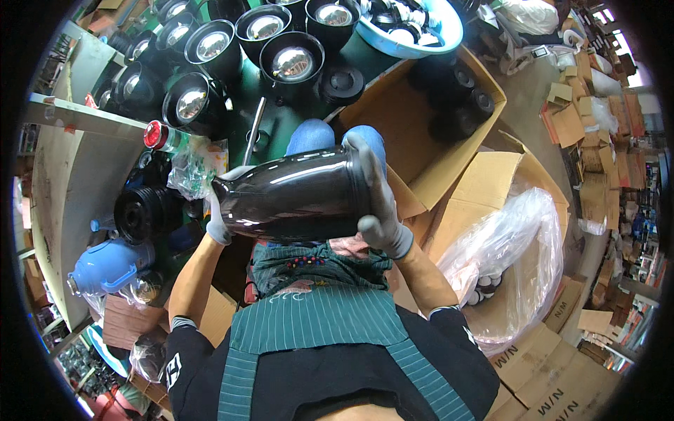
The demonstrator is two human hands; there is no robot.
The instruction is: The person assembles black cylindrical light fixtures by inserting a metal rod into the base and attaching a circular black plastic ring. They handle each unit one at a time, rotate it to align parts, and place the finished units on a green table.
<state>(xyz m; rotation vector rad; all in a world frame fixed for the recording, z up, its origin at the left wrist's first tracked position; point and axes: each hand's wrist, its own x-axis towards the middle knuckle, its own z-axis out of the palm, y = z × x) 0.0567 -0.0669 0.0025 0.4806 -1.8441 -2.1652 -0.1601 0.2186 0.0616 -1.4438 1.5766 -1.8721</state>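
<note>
Black container (295, 193) held crosswise, likely for balance: left hand (218, 210) at nine o'clock, finger spread I couldn't tell; right hand (382, 203), three o'clock, fingers spread round wide rim.

Here's the black pot (291, 193), held up on its side!
Glossy flank, pale reflections streaking along it, and it lies nearly crosswise: narrower end in the left hand (219, 210), broad, banded end against the right hand (382, 200), its body spanning the gap between.
</note>
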